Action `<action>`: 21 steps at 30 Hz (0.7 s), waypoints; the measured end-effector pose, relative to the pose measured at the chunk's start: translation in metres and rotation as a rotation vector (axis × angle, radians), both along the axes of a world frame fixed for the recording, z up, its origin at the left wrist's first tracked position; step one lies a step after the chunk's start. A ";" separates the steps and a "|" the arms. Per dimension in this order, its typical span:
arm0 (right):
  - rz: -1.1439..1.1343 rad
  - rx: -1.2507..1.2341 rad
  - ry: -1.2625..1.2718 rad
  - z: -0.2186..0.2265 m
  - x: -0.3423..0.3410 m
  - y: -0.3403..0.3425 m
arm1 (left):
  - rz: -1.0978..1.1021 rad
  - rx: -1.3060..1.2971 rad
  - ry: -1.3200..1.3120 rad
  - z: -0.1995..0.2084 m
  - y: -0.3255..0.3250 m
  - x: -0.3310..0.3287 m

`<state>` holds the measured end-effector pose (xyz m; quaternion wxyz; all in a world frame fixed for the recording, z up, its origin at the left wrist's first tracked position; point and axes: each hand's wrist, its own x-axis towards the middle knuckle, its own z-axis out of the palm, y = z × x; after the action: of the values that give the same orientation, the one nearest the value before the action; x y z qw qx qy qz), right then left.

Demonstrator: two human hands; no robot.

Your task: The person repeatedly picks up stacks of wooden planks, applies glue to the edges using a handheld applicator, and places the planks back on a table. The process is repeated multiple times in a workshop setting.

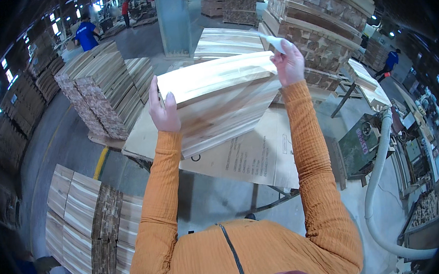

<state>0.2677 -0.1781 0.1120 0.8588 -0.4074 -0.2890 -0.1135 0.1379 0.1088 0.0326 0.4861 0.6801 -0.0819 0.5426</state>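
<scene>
Head view, looking down: a pale wooden panel [217,104] is held up on edge above a worktop [241,156] covered with brown cardboard. The left hand [163,110] is pressed flat against the panel's left end, fingers extended upward, its grip open. The right hand [288,63] is raised at the panel's upper right corner, its grip closed on a small white scrap [276,42] pinched between the fingertips. Both forearms are covered by orange ribbed sleeves. Stacks of cut boards [102,92] are seen behind and left of the worktop, and another stack [86,228] lies on the floor at lower left. A green machine [360,145] with a pale hose [380,176] stands to the right.
</scene>
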 end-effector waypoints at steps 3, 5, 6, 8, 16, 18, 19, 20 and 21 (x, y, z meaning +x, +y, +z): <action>0.028 0.000 0.099 0.007 0.008 0.015 | 0.009 -0.035 -0.021 0.002 -0.001 -0.003; -0.011 -0.031 0.167 0.003 0.013 0.021 | 0.000 -0.062 -0.038 0.002 -0.001 -0.003; -0.022 -0.022 0.152 0.002 0.014 0.019 | -0.015 -0.071 -0.039 0.002 -0.002 -0.003; -0.039 -0.004 0.131 -0.002 0.014 0.017 | -0.038 -0.088 -0.038 0.002 -0.003 -0.004; -0.144 -0.141 0.109 -0.003 0.009 0.024 | -0.091 -0.113 -0.032 0.003 -0.005 -0.008; -0.171 -0.193 0.085 -0.003 0.010 0.023 | -0.112 -0.135 -0.047 0.002 -0.006 -0.007; -0.163 -0.199 0.107 -0.003 0.011 0.022 | -0.123 -0.145 -0.054 0.003 -0.007 -0.006; -0.168 -0.200 0.097 -0.004 0.011 0.022 | -0.111 -0.132 -0.034 0.004 -0.009 -0.006; -0.173 -0.200 0.088 -0.005 0.011 0.022 | -0.098 -0.119 -0.014 0.004 -0.010 -0.007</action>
<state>0.2789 -0.1565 0.1073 0.8127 -0.5191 -0.2247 -0.1400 0.1306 0.0990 0.0367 0.5509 0.6414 -0.0862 0.5270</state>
